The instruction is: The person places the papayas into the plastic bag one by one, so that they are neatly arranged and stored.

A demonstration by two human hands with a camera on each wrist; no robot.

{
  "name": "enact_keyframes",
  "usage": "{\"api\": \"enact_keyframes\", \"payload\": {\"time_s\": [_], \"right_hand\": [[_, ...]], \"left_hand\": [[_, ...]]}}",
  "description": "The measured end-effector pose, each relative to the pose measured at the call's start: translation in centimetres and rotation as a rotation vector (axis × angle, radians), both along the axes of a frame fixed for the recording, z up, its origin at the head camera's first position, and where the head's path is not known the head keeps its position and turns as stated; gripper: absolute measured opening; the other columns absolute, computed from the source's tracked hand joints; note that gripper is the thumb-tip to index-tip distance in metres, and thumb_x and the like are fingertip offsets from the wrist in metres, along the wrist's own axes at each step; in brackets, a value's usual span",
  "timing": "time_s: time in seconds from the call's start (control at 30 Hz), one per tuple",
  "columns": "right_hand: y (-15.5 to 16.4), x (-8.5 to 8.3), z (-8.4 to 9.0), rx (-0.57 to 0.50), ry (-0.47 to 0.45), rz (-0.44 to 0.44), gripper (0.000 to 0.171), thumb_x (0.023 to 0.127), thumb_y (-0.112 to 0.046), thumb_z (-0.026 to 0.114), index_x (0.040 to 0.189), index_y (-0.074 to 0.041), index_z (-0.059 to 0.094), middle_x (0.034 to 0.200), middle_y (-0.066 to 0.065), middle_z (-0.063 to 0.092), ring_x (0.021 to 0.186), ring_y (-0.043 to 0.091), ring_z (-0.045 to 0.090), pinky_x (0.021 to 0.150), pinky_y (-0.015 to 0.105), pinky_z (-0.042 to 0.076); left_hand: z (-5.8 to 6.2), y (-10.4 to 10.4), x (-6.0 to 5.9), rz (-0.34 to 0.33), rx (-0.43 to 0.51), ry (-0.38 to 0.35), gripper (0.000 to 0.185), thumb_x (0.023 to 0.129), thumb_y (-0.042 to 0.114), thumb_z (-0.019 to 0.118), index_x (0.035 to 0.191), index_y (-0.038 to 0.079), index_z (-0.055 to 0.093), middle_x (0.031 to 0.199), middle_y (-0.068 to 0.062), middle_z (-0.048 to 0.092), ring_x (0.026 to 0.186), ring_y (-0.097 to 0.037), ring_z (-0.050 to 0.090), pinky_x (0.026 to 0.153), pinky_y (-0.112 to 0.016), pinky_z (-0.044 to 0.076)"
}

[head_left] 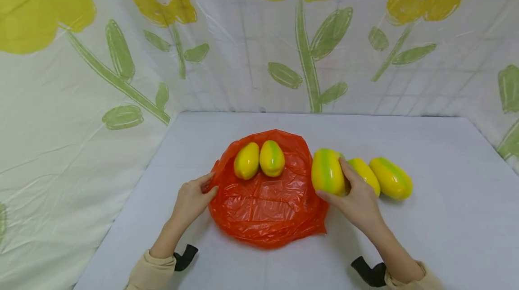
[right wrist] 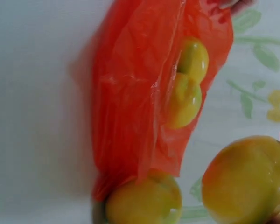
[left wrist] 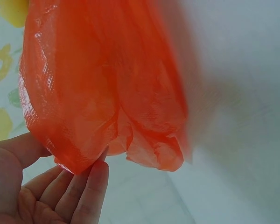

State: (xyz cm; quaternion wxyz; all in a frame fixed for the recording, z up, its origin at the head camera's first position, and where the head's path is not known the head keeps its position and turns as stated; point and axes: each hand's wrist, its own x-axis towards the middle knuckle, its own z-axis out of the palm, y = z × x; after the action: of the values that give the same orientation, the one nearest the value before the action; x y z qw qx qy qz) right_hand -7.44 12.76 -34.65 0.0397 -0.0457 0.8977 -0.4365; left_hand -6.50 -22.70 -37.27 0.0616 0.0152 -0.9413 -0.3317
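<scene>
we are gripping yellow-green fruit [head_left: 327, 172] in right hand [head_left: 358, 200], just right of orange bag [head_left: 267, 204]. left hand [head_left: 190, 200] is pinching bag edge. we are judging next: lifting fruit leftward onto bag beside two fruits [head_left: 259, 160] already lying there.

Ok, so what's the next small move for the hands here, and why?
Probably carry the mango in the right hand over onto the bag. Two mangoes already lie there, and the left hand holds the bag's edge, seemingly steadying it.
</scene>
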Motion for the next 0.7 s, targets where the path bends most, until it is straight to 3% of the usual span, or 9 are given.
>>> {"api": "enact_keyframes", "payload": {"time_s": [0.2,0.7], "right_hand": [[-1.4,-0.8,0.5,0.007,-0.015,0.021,0.096,0.084,-0.035,0.076,0.154,-0.001,0.020,0.157,0.021,0.024,0.140,0.043,0.026,0.107,0.056,0.032],[-3.5,-2.1,0.1,-0.016,-0.089,0.052,0.093,0.085,-0.032,0.075,0.155,-0.004,0.020,0.155,0.020,0.030,0.135,0.041,0.035,0.103,0.058,0.037]], "left_hand": [[-0.1,0.0,-0.1,-0.006,-0.004,0.002,0.040,0.086,0.003,0.065,0.125,-0.008,0.061,0.104,-0.025,0.069,0.060,-0.017,0.051,0.048,-0.022,0.034],[0.0,0.2,-0.1,-0.016,-0.007,0.009,0.039,0.087,0.004,0.065,0.124,-0.008,0.062,0.104,-0.024,0.069,0.059,-0.017,0.052,0.047,-0.023,0.033]]}}
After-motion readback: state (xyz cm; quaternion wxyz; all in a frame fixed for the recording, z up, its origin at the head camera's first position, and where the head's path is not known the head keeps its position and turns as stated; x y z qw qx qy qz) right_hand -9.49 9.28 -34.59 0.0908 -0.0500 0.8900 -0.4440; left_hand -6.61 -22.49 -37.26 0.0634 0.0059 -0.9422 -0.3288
